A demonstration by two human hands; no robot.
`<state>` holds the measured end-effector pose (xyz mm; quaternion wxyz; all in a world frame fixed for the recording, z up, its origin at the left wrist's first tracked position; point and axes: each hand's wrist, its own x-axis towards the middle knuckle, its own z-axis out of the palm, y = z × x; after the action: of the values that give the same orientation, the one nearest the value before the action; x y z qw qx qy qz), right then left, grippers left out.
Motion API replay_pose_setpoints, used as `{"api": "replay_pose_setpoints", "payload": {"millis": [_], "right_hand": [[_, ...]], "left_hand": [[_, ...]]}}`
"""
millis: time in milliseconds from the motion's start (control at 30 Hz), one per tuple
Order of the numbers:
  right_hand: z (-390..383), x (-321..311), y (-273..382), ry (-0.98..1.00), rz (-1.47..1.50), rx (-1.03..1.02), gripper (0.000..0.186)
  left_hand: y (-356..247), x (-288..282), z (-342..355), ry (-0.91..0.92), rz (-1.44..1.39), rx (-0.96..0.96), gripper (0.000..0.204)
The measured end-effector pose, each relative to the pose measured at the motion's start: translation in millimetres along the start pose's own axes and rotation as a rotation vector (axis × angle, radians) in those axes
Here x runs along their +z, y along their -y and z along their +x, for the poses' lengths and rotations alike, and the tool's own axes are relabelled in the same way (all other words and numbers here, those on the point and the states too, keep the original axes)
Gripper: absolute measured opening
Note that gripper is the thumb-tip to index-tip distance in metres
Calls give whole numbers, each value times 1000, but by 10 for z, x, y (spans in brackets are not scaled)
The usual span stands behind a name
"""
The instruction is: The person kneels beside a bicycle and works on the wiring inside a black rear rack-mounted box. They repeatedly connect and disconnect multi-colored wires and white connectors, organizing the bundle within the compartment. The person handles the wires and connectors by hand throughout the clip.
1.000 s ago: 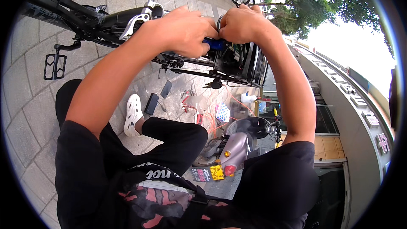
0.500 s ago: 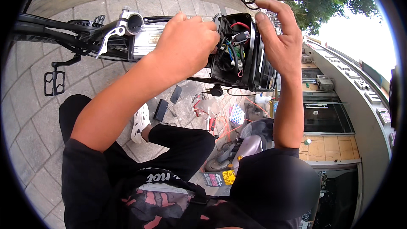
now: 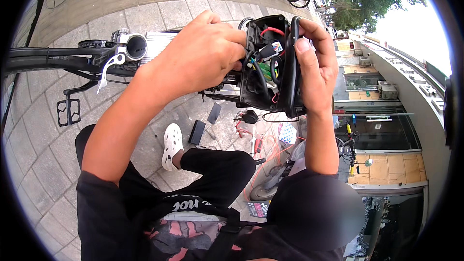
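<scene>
A black open box (image 3: pixel 251 87) on an electric bicycle holds a tangle of wires (image 3: pixel 263 70), among them a red one and several green and black ones, with a labelled black connector (image 3: pixel 269 50). At its left edge is my left hand (image 3: pixel 212 50), fingers curled closed; what they pinch is hidden. My right hand (image 3: pixel 316 70) grips the black rounded frame (image 3: pixel 293 77) along the box's right side, thumb on the near face and fingers behind. Below the box, a key (image 3: pixel 249 116) with a black head sticks out.
Left of the box run the bicycle's black frame (image 3: pixel 53 58), an open seat tube clamp (image 3: pixel 136 47) with white lever, and a pedal (image 3: pixel 67 111). On the paving lie a black flat box (image 3: pixel 196 132), a dark plate (image 3: pixel 214 113) and orange cable (image 3: pixel 270 152). A scooter (image 3: pixel 285 169) stands near.
My right hand has come down from above and closed round the black frame, which now stands more upright. My left hand stays at the box's left edge. The view has shifted slightly.
</scene>
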<state>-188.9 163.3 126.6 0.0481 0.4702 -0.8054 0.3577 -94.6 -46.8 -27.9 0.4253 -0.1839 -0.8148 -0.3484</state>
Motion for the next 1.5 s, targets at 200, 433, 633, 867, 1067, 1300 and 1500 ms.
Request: {"api": "replay_pose_setpoints", "payload": {"millis": [200, 433, 633, 867, 1067, 1300, 1500], "right_hand": [[-52, 36, 64, 23, -232, -130, 42], [-46, -84, 34, 142, -304, -180, 50], [-34, -64, 40, 166, -287, -145, 52], [-83, -68, 138, 174, -341, -58, 54], [-115, 12, 119, 95, -345, -44, 50], [-180, 269, 195, -84, -359, 60, 38], [-181, 80, 266, -23, -428, 82, 39]], "left_hand": [[-327, 22, -3, -35, 108, -163, 15], [-423, 110, -63, -138, -9, -310, 21], [-368, 96, -61, -110, 4, -301, 14], [-391, 109, -85, -77, 58, -294, 15], [-405, 76, -25, -40, 15, -339, 14], [-338, 36, -52, -17, 33, -293, 11], [-308, 30, 26, 0, 5, -250, 7]]}}
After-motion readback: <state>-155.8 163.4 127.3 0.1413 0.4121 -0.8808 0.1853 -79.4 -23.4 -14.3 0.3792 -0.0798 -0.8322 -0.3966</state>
